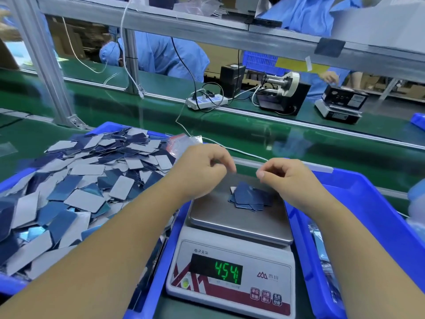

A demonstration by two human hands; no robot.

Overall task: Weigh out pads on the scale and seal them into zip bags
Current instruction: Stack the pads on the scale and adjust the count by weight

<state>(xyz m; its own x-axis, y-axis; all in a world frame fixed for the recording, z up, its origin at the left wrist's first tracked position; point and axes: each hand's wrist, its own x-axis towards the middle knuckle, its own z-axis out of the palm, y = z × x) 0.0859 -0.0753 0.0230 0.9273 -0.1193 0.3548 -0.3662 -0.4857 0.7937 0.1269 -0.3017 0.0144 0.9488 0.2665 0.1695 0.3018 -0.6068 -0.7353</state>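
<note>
Blue pads (249, 198) lie in a small loose stack on the steel pan of the scale (232, 254), toward the pan's far right part, and the green readout (226, 271) on the scale's front shows digits that look like 454. Your left hand (204, 169) hovers above the pan's far left corner with its fingers curled inward, thumb and forefinger pressed together; your right hand (284, 174) hovers above the pan's far right edge in the same curled pinch. A faint clear strip seems to run between the two pinches, perhaps the mouth of a zip bag, but it is too transparent for you to tell for sure. Both hands are above the stack and not touching it; the pads sit just nearer to you than the gap between your fingertips, closer to the right hand. The scale stands on the green tabletop (253, 139) between two blue bins. The left bin (13, 180) is heaped with a large pile of loose pads (92, 180), some blue side up and some grey side up, and your left forearm crosses its near right corner. A bundle of clear bags with red print (181, 143) lies at the left bin's far right corner, just beyond your left hand. The right bin (377, 210) lies under your right forearm.
</note>
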